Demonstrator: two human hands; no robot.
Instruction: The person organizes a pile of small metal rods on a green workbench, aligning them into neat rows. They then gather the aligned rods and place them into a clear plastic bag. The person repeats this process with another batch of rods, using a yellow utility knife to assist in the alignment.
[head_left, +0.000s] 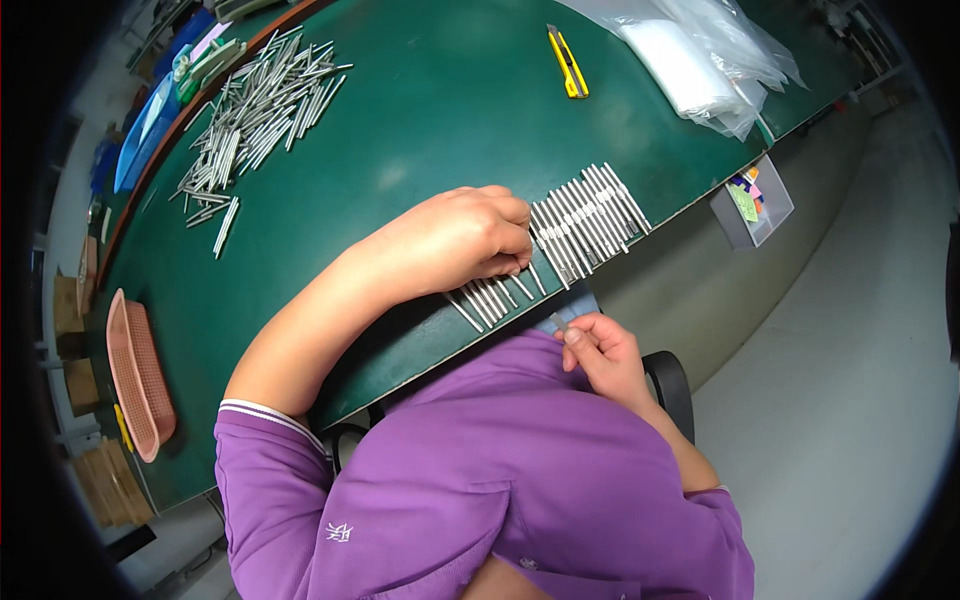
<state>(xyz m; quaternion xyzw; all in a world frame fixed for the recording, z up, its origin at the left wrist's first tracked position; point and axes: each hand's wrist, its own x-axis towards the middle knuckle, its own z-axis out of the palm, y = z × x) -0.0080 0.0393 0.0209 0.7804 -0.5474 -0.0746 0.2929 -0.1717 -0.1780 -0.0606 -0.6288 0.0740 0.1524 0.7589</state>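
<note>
The left hand (455, 240) lies palm-down, fingers curled onto a row of thin silver metal rods (585, 218); the right hand (600, 350) pinches one short silver pin (560, 322) below the green table edge (420, 330)

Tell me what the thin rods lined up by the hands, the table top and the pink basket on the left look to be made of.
The thin silver rods in the row look like bare metal: bright, uniform grey sheen. The dark green table top seems a matte rubber or vinyl mat, with soft, dull reflections; I cannot tell which. The pink mesh basket looks like moulded plastic, going by its even colour and grid walls.
</note>
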